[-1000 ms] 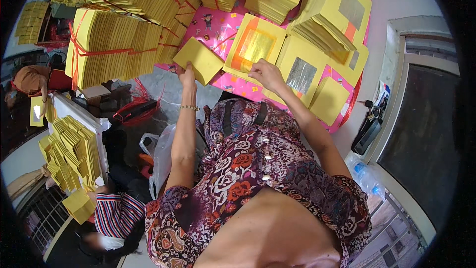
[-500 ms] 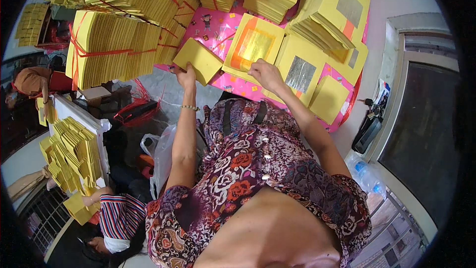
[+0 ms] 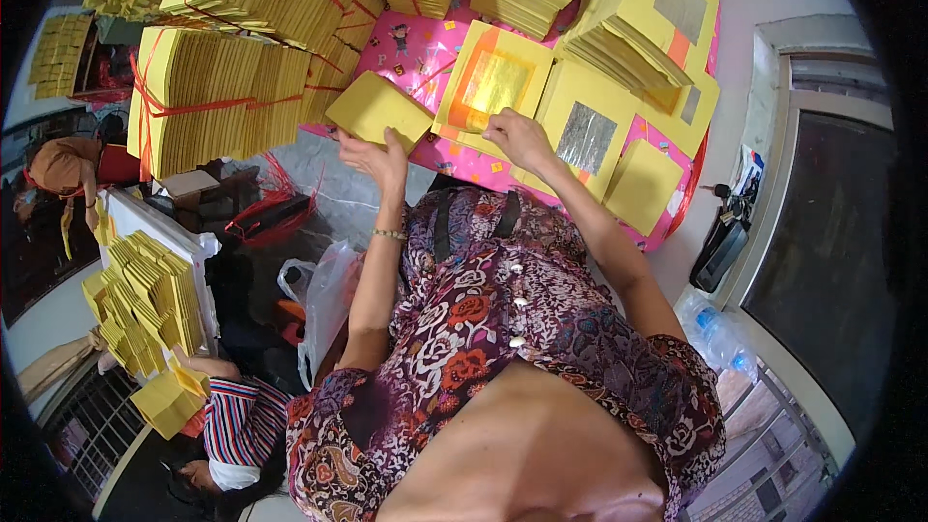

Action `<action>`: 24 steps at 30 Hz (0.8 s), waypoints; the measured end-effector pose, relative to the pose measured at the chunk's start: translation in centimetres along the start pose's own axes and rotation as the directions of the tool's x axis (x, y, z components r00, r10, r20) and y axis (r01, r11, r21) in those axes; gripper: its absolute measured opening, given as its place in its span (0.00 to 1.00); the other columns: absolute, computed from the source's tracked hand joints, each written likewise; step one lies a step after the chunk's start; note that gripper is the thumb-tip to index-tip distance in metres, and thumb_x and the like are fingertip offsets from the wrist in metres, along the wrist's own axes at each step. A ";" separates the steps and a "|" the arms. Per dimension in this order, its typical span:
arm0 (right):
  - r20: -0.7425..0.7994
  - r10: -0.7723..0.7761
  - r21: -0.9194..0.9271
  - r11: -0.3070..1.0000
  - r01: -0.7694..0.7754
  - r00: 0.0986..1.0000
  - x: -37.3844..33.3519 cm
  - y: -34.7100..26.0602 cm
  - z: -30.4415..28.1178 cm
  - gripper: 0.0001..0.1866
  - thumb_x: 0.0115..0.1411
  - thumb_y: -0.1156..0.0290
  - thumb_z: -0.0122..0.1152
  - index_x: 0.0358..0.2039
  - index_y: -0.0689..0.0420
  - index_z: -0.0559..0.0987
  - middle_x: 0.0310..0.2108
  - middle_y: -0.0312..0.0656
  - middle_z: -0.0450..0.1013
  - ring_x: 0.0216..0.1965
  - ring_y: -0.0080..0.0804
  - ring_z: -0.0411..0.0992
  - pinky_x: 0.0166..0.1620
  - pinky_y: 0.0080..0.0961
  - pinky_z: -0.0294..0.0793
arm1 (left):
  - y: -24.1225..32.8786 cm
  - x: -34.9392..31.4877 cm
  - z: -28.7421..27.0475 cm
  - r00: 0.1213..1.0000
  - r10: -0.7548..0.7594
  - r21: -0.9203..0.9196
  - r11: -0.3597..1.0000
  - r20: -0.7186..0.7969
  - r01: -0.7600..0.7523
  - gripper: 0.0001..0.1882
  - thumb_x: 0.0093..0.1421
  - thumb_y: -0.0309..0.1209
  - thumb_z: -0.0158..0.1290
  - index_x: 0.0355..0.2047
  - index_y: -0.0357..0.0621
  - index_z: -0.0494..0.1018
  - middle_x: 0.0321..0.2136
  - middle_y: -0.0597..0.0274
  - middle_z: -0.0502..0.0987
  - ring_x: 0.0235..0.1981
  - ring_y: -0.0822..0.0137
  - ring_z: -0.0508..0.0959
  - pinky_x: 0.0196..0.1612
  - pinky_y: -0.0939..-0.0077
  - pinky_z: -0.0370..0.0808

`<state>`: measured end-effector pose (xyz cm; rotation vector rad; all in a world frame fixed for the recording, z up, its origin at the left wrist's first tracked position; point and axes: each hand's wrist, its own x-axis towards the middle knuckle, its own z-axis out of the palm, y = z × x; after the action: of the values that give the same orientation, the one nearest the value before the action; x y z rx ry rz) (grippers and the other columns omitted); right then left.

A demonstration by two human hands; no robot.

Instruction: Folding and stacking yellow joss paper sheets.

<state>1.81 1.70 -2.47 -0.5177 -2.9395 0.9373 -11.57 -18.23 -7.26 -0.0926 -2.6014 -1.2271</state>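
Note:
My left hand [image 3: 377, 160] is at the near edge of a folded yellow paper piece [image 3: 377, 106] on the pink table. Its fingers are spread, and the thumb touches the paper. My right hand [image 3: 522, 141] is closed, with fingertips curled together over the lower right edge of a yellow paper stack topped with gold foil [image 3: 501, 87] in an orange border. What those fingertips pinch, if anything, is hidden. Beside that hand lies yellow paper with a silver foil square [image 3: 583, 138]. A plain yellow piece [image 3: 642, 188] rests at the table's near right.
Tall bundles of yellow paper [image 3: 227, 92] tied with red string stand at left and along the back. A high loose stack [image 3: 628, 24] fills the far right of the pink table [image 3: 416, 43]. A plastic bag [image 3: 324, 295] hangs low left. Two people handle yellow paper at a white table [image 3: 198, 242].
The folded yellow piece has shifted slightly left and away from me. My left hand's fingers have spread and slipped to its near edge. The right hand stays nearly in place.

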 end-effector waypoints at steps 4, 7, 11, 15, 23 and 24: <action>-0.004 0.006 0.003 1.000 -0.006 1.000 0.0 -0.3 -0.1 0.12 0.58 0.61 0.58 0.29 0.58 0.76 0.30 0.45 0.71 0.34 0.44 0.72 0.38 0.36 0.70 | 0.2 -0.8 0.3 0.988 -0.152 0.054 0.987 0.030 0.150 0.45 0.48 0.33 0.57 0.62 0.34 0.45 0.55 0.34 0.50 0.54 0.40 0.54 0.56 0.46 0.52; 0.051 0.056 0.019 0.998 -0.057 0.997 0.0 -0.8 -0.7 0.13 0.59 0.60 0.55 0.30 0.59 0.77 0.30 0.48 0.71 0.36 0.47 0.72 0.41 0.41 0.70 | 0.6 -1.1 -0.3 0.993 0.112 0.126 0.985 0.037 -0.115 0.42 0.49 0.33 0.56 0.62 0.38 0.48 0.57 0.35 0.50 0.57 0.40 0.52 0.56 0.46 0.52; 0.064 0.059 0.000 0.998 -0.059 0.996 -0.1 -1.0 -1.0 0.13 0.59 0.60 0.55 0.30 0.59 0.77 0.31 0.48 0.71 0.37 0.47 0.72 0.41 0.41 0.70 | -0.2 0.4 1.1 0.920 0.345 0.140 0.918 0.184 -0.372 0.37 0.53 0.34 0.53 0.62 0.41 0.52 0.60 0.38 0.50 0.58 0.39 0.52 0.58 0.46 0.51; 0.060 0.034 -0.008 0.999 -0.034 0.998 0.1 -0.8 -0.7 0.13 0.59 0.60 0.55 0.30 0.59 0.77 0.31 0.48 0.71 0.37 0.48 0.72 0.42 0.41 0.70 | -2.5 2.5 4.0 0.849 0.455 0.000 0.882 0.268 -0.472 0.33 0.60 0.41 0.46 0.62 0.43 0.52 0.63 0.45 0.51 0.59 0.41 0.54 0.60 0.46 0.50; 0.078 0.053 -0.010 0.999 -0.053 0.996 0.1 -1.1 -0.8 0.14 0.60 0.60 0.53 0.31 0.58 0.77 0.32 0.48 0.72 0.37 0.48 0.72 0.42 0.41 0.70 | -3.3 2.1 6.2 0.834 0.407 0.189 0.847 0.372 -0.497 0.33 0.60 0.45 0.46 0.63 0.49 0.52 0.63 0.53 0.52 0.59 0.42 0.53 0.58 0.43 0.53; 0.055 0.047 -0.015 0.999 -0.046 0.997 0.1 -1.1 -0.8 0.13 0.60 0.60 0.54 0.31 0.58 0.76 0.31 0.47 0.71 0.36 0.47 0.72 0.40 0.40 0.70 | -3.3 2.1 6.2 0.834 0.408 0.188 0.846 0.372 -0.498 0.33 0.60 0.45 0.46 0.63 0.49 0.52 0.63 0.53 0.52 0.59 0.42 0.53 0.58 0.43 0.53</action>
<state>1.49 1.35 -1.25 -0.5726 -2.9977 0.9514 -15.43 -15.72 -12.98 -0.8769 -2.7472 -0.7103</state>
